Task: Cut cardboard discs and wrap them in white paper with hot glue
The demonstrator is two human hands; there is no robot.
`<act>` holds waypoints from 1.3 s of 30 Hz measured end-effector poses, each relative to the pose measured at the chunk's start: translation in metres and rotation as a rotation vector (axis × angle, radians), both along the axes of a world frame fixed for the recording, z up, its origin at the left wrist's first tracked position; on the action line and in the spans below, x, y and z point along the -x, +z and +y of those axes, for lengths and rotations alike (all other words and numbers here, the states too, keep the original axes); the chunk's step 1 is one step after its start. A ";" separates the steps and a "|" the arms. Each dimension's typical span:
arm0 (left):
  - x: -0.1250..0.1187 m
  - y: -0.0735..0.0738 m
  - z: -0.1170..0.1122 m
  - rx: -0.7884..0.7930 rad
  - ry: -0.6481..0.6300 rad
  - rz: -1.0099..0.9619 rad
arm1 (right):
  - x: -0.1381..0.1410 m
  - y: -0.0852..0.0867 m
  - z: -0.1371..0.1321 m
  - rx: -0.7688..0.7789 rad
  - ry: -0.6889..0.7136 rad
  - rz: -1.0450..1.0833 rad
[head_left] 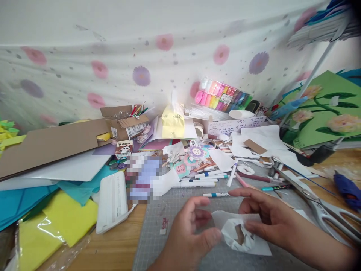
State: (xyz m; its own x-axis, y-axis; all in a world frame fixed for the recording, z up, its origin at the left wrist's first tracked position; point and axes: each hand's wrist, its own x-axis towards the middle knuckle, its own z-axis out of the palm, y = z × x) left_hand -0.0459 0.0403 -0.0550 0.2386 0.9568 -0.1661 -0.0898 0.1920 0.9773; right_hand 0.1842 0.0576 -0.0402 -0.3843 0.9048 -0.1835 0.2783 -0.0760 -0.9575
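Over the grey cutting mat [153,226], a crumpled white paper ring [229,237] with a brown piece [240,234] showing in its middle lies against a flat white paper sheet [261,248]. My right hand [273,220] holds this paper from the right, its thumb on the ring's edge and its index finger stretched out above. On the left side, my left hand [194,229] has its fingers curved and apart from the thumb, whose tip is at the ring's left edge. A marker [216,195] lies just beyond both hands.
Silver scissors [321,210] and a blue glue gun [346,190] lie at the right. Several markers [197,183] and paper scraps crowd the mat's far side. A white power strip [112,203] and yellow sheets [69,214] lie left. Behind stands a yellow tissue pack [173,122].
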 end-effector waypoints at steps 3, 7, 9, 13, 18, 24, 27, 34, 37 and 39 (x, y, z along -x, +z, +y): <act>-0.021 0.000 0.001 0.186 -0.121 -0.186 | 0.001 0.010 -0.007 -0.078 -0.041 -0.008; -0.040 0.006 -0.003 0.205 -0.089 -0.177 | -0.008 0.017 -0.017 -0.133 -0.101 -0.039; -0.045 0.009 -0.006 0.200 -0.081 -0.233 | -0.015 0.019 -0.022 -0.136 -0.101 -0.014; -0.053 0.011 -0.014 0.257 -0.207 -0.368 | -0.027 0.023 -0.032 -0.103 -0.109 0.045; -0.066 0.008 -0.022 0.349 -0.193 -0.498 | -0.038 0.028 -0.041 -0.049 -0.107 0.143; -0.082 0.009 -0.027 0.335 -0.270 -0.592 | -0.049 0.029 -0.046 -0.065 -0.129 0.143; -0.090 0.007 -0.027 0.297 -0.261 -0.500 | -0.047 0.028 -0.049 -0.114 -0.153 0.108; -0.086 0.018 -0.006 0.048 -0.126 -0.020 | -0.097 0.026 -0.034 -0.385 -0.170 -0.297; -0.069 0.031 0.014 -0.067 -0.143 0.117 | -0.163 0.022 -0.021 -0.409 -0.409 -1.031; -0.061 0.036 0.027 -0.116 -0.168 0.166 | -0.203 0.013 -0.015 -0.322 -0.528 -1.163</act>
State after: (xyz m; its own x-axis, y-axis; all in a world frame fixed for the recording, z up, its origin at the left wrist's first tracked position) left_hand 0.0150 0.0674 -0.0187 0.3740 0.9211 -0.1079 0.0977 0.0766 0.9923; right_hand 0.3874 0.0427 -0.0273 0.2615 0.9614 0.0860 0.9538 -0.2437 -0.1757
